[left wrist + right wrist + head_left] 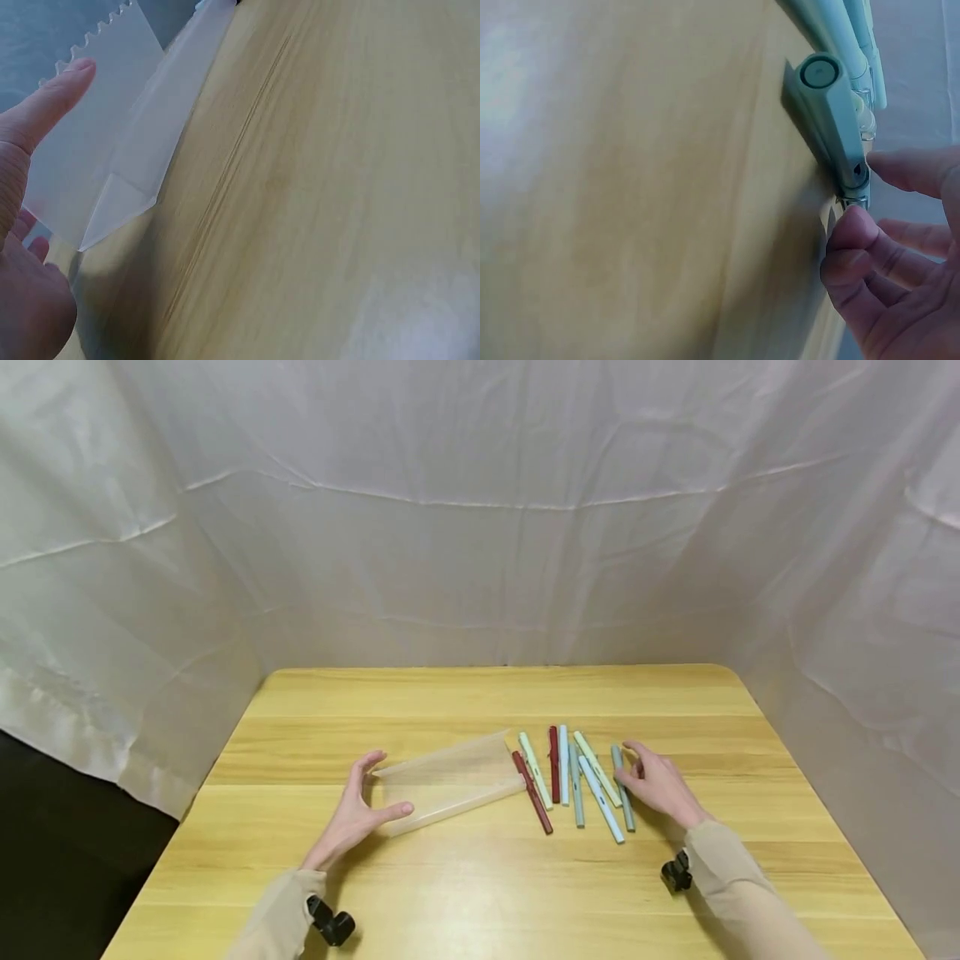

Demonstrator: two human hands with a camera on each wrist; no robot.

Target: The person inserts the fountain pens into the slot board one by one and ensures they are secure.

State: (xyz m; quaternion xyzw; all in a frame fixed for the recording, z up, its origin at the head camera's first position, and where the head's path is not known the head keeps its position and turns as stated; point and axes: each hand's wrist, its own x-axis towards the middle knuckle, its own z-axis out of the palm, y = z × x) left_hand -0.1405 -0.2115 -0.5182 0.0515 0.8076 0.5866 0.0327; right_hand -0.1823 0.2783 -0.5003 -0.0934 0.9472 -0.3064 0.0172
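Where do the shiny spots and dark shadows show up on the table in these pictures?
Left wrist view: pale glare on the table at lower right, a shadow by the clear holder; right wrist view: glare at upper left, a dark shadow beside the grey-green pen; head view: a faint sheen in front of the holder.

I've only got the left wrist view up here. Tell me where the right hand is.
Observer: The right hand is at the rightmost grey-green pen; I can't tell whether it has a grip on it.
Operator: Count the pens for me.
Observer: Eight on the table, as the head view shows: two red, two light blue, two grey-green and two pale green.
Operator: Name the one closest to the plastic holder.
Observer: A red pen, lying at a slant by the holder's right end in the head view.
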